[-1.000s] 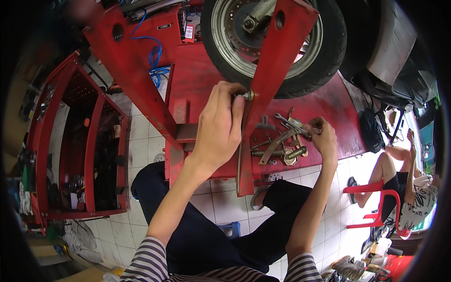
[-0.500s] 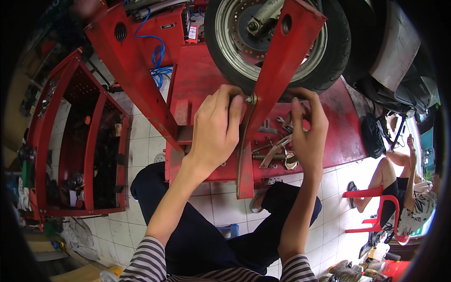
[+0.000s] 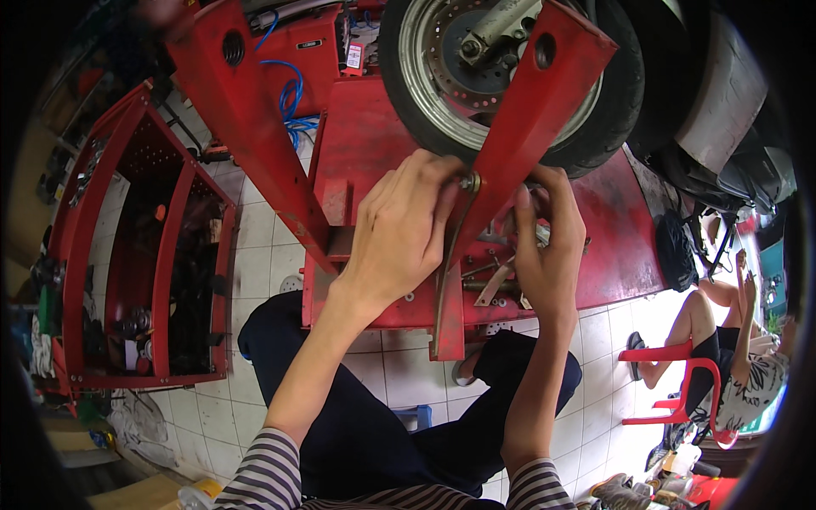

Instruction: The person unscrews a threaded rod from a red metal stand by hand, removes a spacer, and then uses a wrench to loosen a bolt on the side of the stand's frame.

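A red steel post (image 3: 544, 110) slants up in front of me. A bolt (image 3: 470, 182) sticks out of its left face, and a thin metal strip (image 3: 445, 289) runs down along the post from there. My left hand (image 3: 399, 234) is closed at the bolt, thumb and fingers drawn together at its end. On the other side of the post, my right hand (image 3: 551, 242) has its fingers curled in toward the right face; whatever is between the fingertips is hidden. Beneath it lie several loose metal parts (image 3: 495, 285) on the red bench (image 3: 612, 229).
A second red post (image 3: 263, 127) rises at left. Behind stands a wheel with a tyre (image 3: 625, 102). A red shelf rack (image 3: 161, 280) is on the left, with a blue hose (image 3: 293, 93) beyond it. A person sits on a red chair (image 3: 697, 361) at right.
Both hands have moved in closer to the post: the left hand's fingertips have come to the bolt, the right hand has shifted left. The whole view has shifted slightly.
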Demonstrator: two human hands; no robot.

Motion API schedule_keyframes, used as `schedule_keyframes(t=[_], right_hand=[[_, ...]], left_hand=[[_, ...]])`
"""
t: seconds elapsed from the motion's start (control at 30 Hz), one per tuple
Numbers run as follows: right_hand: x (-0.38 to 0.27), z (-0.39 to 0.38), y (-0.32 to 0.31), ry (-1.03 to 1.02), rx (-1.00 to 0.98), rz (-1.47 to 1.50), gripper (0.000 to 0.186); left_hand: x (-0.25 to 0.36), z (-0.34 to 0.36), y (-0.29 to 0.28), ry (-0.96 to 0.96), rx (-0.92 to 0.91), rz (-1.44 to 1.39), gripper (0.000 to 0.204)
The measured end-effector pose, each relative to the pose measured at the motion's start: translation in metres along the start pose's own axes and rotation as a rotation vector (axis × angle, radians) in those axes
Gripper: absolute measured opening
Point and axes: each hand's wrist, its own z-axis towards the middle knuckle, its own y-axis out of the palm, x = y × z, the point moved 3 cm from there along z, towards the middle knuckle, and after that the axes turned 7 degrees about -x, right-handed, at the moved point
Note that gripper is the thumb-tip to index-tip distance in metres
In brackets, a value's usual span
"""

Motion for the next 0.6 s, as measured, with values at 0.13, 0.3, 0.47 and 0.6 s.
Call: schedule_keyframes(t=[0.13, 0.3, 0.47, 0.6], right_hand=[[0.0024, -0.0002, 0.002, -0.04, 0.003, -0.011, 0.017], [0.0015, 0.001, 0.0012, -0.062, 0.017, -0.029, 0.017], [0.0034, 0.0004, 0.0023, -0.067, 0.028, -0.025, 0.018], [-0.0006, 0.0006, 0.002, -0.074, 0.029, -0.038, 0.017]], left_hand=[[0.001, 0.0008, 0.0006, 0.004, -0.115, 0.041, 0.012], [0.002, -0.0018, 0.0002, -0.041, -0.058, -0.057, 0.009], [0.0019, 0.0008, -0.0001, 0.036, -0.068, 0.008, 0.015], [0.001, -0.0015, -0.0017, -0.071, -0.116, -0.046, 0.017]])
